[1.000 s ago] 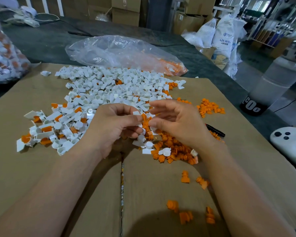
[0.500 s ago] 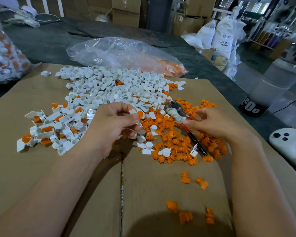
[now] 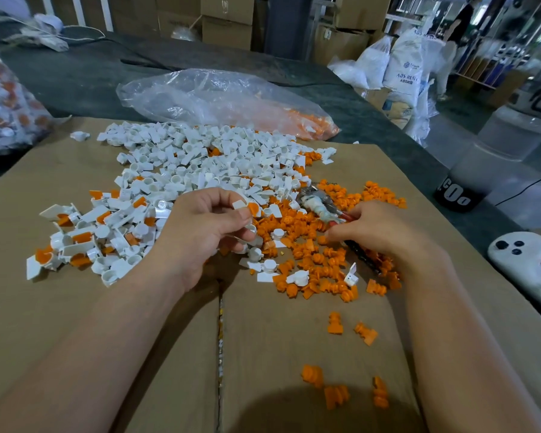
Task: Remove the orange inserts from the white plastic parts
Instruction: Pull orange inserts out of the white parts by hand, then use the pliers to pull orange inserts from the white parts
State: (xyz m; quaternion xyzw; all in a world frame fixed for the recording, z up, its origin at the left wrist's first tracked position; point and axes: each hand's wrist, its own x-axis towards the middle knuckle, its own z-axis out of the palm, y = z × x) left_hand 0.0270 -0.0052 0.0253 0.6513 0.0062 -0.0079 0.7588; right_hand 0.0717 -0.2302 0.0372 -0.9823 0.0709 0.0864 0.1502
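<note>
My left hand (image 3: 200, 232) pinches a white plastic part with an orange insert (image 3: 249, 208) between thumb and fingers, and more white parts sit under its curled fingers. My right hand (image 3: 378, 229) lies over the red-and-black handles of a pair of pliers (image 3: 322, 205), fingers curled round them; the taped jaws point up and left. A big heap of white parts (image 3: 206, 164) covers the cardboard (image 3: 75, 307) behind my hands. Loose orange inserts (image 3: 313, 260) are piled between and below my hands.
White parts holding orange inserts (image 3: 75, 242) lie at the left. A clear plastic bag (image 3: 219, 98) with orange pieces lies behind the heap. A second filled bag (image 3: 7, 110) is far left, a white object (image 3: 525, 260) at the right edge, a black-based bottle (image 3: 459, 195) beyond it.
My right hand left my left hand, moved right and took hold of the pliers lying among the orange inserts. My left hand kept its white part and lifted it slightly.
</note>
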